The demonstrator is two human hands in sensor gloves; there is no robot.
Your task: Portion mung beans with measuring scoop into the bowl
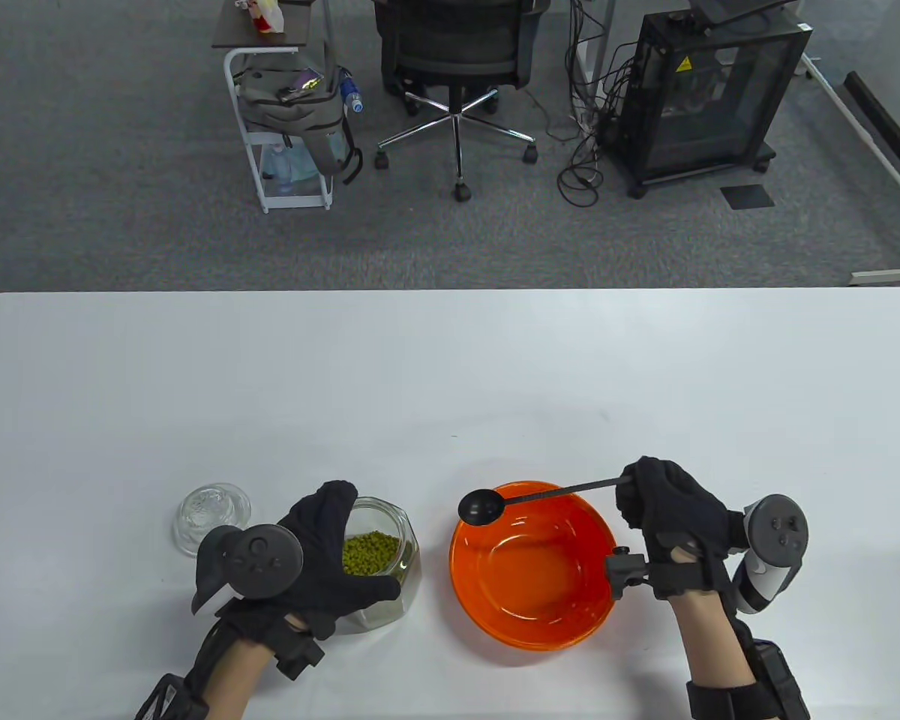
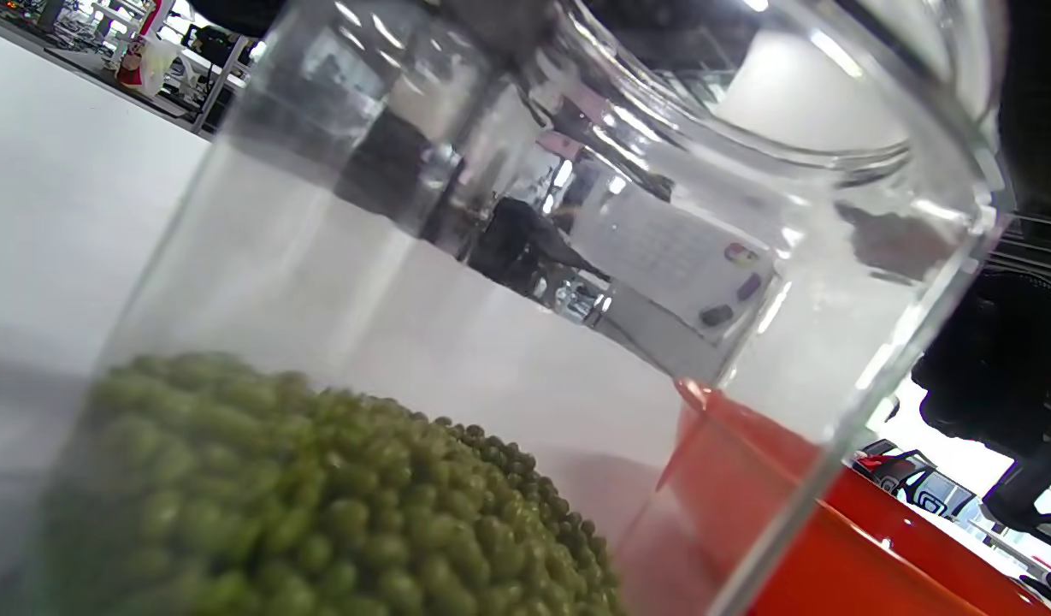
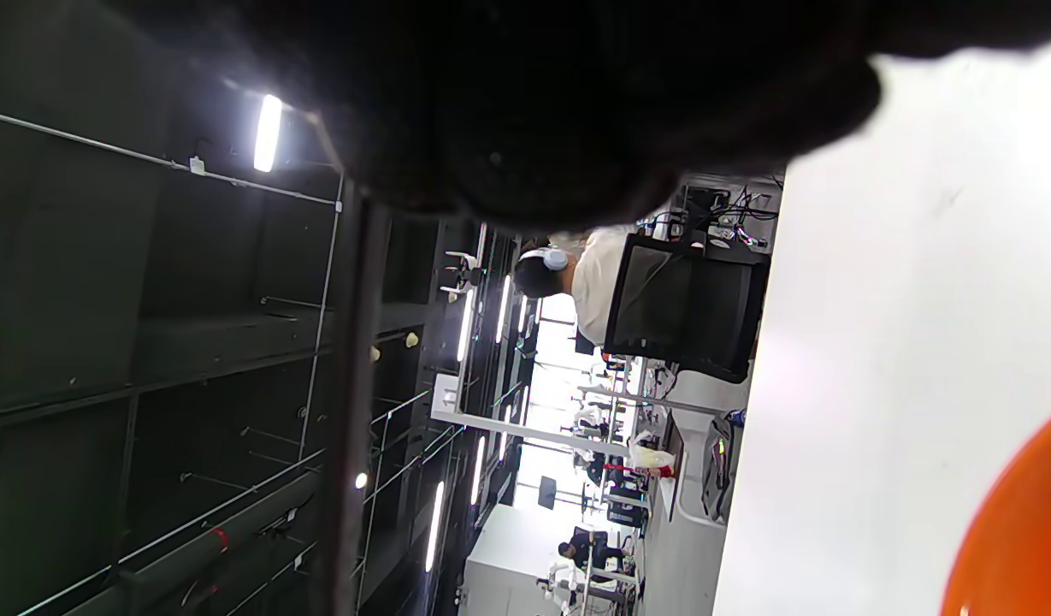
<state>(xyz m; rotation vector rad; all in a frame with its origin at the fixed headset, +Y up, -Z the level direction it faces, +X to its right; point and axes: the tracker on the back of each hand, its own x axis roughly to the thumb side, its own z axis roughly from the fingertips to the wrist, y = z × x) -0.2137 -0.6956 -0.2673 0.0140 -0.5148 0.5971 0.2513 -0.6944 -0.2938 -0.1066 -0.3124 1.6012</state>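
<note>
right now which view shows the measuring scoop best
The table view: the whole black measuring scoop shows, its cup over the orange bowl's rim, its handle pinched by the right hand. The left wrist view shows only the jar and beans. The right wrist view shows at most a blurred dark bar.

My left hand (image 1: pixel 322 555) covers the jar's (image 1: pixel 390 570) near wall at lower left of the table view. The right wrist view crops the bowl (image 3: pixel 1025 530) at lower right; I cannot tell whether the scoop (image 1: pixel 481 506) holds beans.

Black scoop (image 1: pixel 480 506) over orange bowl (image 1: pixel 532 574) (beans (image 1: pixel 371 553) jarred).
</note>
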